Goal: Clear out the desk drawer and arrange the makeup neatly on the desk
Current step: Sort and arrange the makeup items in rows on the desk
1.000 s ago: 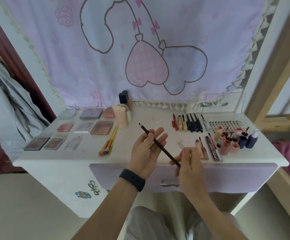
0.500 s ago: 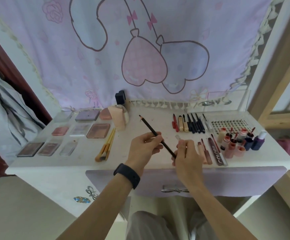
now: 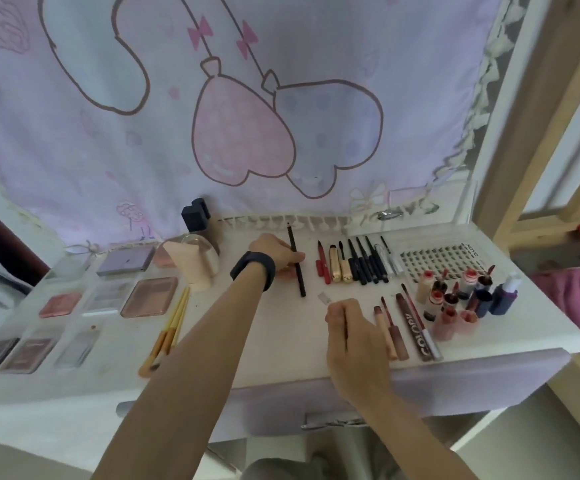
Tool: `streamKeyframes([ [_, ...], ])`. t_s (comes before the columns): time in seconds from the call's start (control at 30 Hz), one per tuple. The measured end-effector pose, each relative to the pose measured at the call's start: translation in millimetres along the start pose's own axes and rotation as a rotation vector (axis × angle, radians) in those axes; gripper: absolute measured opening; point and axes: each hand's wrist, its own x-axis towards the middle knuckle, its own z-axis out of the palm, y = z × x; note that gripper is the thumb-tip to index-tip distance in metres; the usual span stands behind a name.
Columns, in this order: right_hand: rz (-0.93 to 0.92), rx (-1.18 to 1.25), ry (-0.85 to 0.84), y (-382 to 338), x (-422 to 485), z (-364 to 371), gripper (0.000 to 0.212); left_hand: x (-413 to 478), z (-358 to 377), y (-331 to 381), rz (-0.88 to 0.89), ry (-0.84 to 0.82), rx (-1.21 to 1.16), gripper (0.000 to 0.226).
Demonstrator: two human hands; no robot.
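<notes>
Head view: left hand (image 3: pixel 274 254) pinches black pencil (image 3: pixel 300 282), seemingly placing it beside pen row (image 3: pixel 361 268); a parallel release comes next; right hand (image 3: pixel 350 330) grip unclear.

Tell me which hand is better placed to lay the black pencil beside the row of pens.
Left. The left hand grips the black pencil right beside the row of pens. The right hand sits nearer the desk edge, by the lip glosses, away from the pencil.
</notes>
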Motion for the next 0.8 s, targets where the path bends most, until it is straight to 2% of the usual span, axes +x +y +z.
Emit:
streamKeyframes([
  [0.17, -0.034, -0.028, 0.021, 0, 0, 0, 0.032, 9, 9, 6, 0.023, 0.042, 0.037, 0.041],
  [0.4, -0.071, -0.053, 0.025, 0, -3, 1, 0.034, 0, 13, -3, 0.041, 0.11, 0.028, 0.033],
  [0.53, -0.074, -0.052, 0.028, 0, -4, 1, 0.031, -6, 11, -7, -0.019, 0.058, -0.055, 0.018],
  [0.8, -0.079, -0.065, 0.02, 2, -6, 2, 0.03, -2, 17, 1, -0.024, 0.031, -0.187, 0.018],
])
